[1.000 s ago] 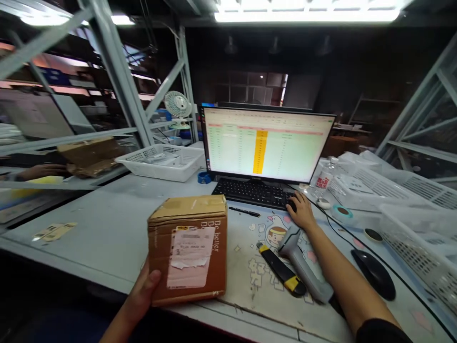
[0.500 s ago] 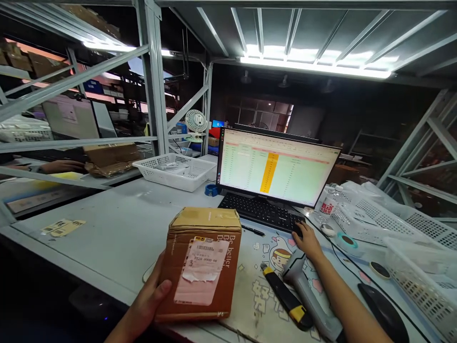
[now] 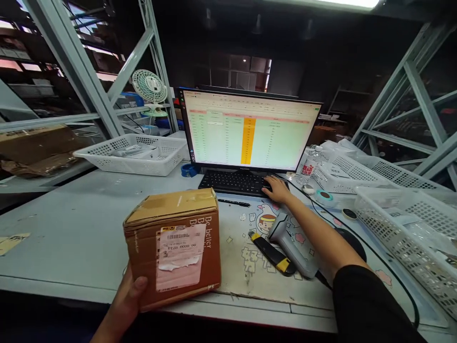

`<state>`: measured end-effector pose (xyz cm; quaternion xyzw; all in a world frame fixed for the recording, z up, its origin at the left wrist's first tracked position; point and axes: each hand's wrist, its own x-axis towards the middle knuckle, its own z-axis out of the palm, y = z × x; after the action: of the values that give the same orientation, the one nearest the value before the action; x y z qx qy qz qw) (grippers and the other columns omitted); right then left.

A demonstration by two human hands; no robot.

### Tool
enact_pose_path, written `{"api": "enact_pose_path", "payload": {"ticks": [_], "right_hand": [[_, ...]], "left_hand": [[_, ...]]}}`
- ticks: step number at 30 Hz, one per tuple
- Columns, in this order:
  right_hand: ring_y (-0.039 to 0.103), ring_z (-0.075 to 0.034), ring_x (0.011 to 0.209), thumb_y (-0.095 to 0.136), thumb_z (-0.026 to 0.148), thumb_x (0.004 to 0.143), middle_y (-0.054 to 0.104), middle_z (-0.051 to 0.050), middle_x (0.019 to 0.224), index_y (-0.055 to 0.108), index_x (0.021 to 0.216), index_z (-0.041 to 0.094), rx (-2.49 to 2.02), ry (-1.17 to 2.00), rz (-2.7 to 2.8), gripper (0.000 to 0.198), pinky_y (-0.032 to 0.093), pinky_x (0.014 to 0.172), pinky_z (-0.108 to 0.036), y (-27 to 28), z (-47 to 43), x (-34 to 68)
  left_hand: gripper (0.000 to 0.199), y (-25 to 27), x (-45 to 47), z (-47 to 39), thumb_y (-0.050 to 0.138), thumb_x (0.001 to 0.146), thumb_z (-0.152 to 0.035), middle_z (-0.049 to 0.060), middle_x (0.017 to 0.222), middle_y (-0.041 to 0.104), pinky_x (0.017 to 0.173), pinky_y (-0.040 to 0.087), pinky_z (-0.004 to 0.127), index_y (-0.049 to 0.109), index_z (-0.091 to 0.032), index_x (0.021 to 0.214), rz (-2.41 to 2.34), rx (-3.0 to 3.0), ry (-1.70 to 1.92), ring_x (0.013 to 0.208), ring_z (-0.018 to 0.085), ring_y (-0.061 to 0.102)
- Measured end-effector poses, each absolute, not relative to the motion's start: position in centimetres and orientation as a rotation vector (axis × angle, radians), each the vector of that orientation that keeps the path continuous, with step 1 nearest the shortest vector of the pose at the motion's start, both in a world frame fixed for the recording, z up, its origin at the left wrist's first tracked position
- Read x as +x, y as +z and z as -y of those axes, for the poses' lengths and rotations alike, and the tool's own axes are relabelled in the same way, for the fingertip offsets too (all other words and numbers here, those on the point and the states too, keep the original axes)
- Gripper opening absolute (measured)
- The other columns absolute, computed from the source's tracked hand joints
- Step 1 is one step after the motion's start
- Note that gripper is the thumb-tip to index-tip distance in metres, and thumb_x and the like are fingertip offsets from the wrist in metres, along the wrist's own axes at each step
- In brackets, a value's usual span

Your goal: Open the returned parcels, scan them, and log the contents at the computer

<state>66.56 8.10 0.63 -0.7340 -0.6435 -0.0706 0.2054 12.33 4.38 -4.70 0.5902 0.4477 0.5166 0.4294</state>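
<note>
A brown cardboard box stands slightly tilted at the table's front edge, a torn white shipping label on its near side. My left hand grips its lower left corner, thumb on the front; the other fingers are hidden behind it. My right hand rests on the right end of a black keyboard, fingers stretched over the keys. Below that hand lie a grey barcode scanner and a black-and-yellow utility knife. Behind the keyboard, a monitor displays a spreadsheet with an orange column.
A white basket with small packages sits at the back left, beside blue tape. More white baskets line the right side, near a bottle and a dark mouse. A pen lies below the keyboard.
The view has turned down and to the right, so things sit further left and higher. My left hand still holds the box, and my right hand stays on the keyboard.
</note>
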Motion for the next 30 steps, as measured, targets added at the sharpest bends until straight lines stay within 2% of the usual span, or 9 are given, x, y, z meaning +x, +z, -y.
{"api": "enact_pose_path", "payload": {"ticks": [5, 9, 14, 18, 24, 27, 30], "right_hand": [[0.061, -0.031, 0.128, 0.071, 0.047, 0.107, 0.059, -0.013, 0.146, 0.062, 0.143, 0.018, -1.935, -0.235, 1.821, 0.048, 0.055, 0.109, -0.054, 1.8, -9.9, 64.5], [0.065, -0.028, 0.12, 0.071, 0.045, 0.107, 0.062, -0.012, 0.139, 0.064, 0.139, 0.017, -1.895, -0.256, 1.805, 0.043, 0.06, 0.102, -0.049, 2.2, -10.0, 63.9], [0.066, -0.028, 0.12, 0.067, 0.051, 0.107, 0.066, -0.013, 0.134, 0.067, 0.136, 0.017, -1.892, -0.306, 1.711, 0.044, 0.057, 0.108, -0.051, 2.5, -7.2, 66.1], [0.068, -0.036, 0.117, 0.055, 0.061, 0.104, 0.071, -0.019, 0.123, 0.07, 0.129, 0.016, -1.939, -0.377, 1.557, 0.054, 0.055, 0.108, -0.056, 0.2, -2.7, 68.9], [0.052, -0.042, 0.14, 0.042, 0.069, 0.097, 0.059, -0.027, 0.144, 0.064, 0.138, 0.011, -1.946, -0.461, 1.447, 0.075, 0.041, 0.119, -0.066, -4.7, 0.4, 70.2], [0.049, -0.042, 0.144, 0.042, 0.076, 0.094, 0.056, -0.028, 0.147, 0.063, 0.14, 0.011, -1.919, -0.44, 1.502, 0.082, 0.038, 0.122, -0.065, -6.1, 0.2, 70.7], [0.048, -0.041, 0.146, 0.044, 0.078, 0.094, 0.055, -0.026, 0.151, 0.065, 0.14, 0.014, -1.902, -0.413, 1.555, 0.082, 0.037, 0.124, -0.062, -7.0, -0.1, 71.5]], "left_hand": [[0.099, -3.7, 12.7, -4.1, 0.062, 0.079, -0.09, 0.011, 0.146, 0.07, 0.126, 0.046, 0.05, 0.06, -0.021, 0.149, -1.076, 1.445, 1.279, 0.14, 0.044, 0.06], [0.105, -2.7, 13.1, -3.7, 0.066, 0.077, -0.089, 0.014, 0.148, 0.069, 0.13, 0.041, 0.053, 0.057, -0.017, 0.153, -1.043, 1.396, 1.282, 0.144, 0.045, 0.056], [0.103, -3.1, 12.5, -4.1, 0.069, 0.08, -0.085, 0.016, 0.154, 0.064, 0.132, 0.038, 0.051, 0.057, -0.016, 0.154, -0.985, 1.425, 1.273, 0.153, 0.044, 0.049], [0.103, -4.0, 12.0, -5.3, 0.069, 0.081, -0.082, 0.019, 0.157, 0.06, 0.131, 0.038, 0.051, 0.054, -0.014, 0.156, -0.933, 1.504, 1.245, 0.157, 0.045, 0.043], [0.102, -3.7, 12.4, -5.4, 0.063, 0.09, -0.078, 0.021, 0.159, 0.056, 0.131, 0.035, 0.051, 0.043, -0.011, 0.163, -0.791, 1.605, 1.243, 0.157, 0.043, 0.041], [0.102, -3.6, 12.7, -5.3, 0.065, 0.09, -0.077, 0.021, 0.16, 0.055, 0.13, 0.036, 0.051, 0.039, -0.012, 0.164, -0.681, 1.589, 1.237, 0.154, 0.042, 0.045], [0.102, -3.6, 12.9, -5.2, 0.065, 0.092, -0.075, 0.02, 0.161, 0.054, 0.128, 0.038, 0.051, 0.034, -0.014, 0.166, -0.603, 1.558, 1.224, 0.151, 0.041, 0.049]]}}
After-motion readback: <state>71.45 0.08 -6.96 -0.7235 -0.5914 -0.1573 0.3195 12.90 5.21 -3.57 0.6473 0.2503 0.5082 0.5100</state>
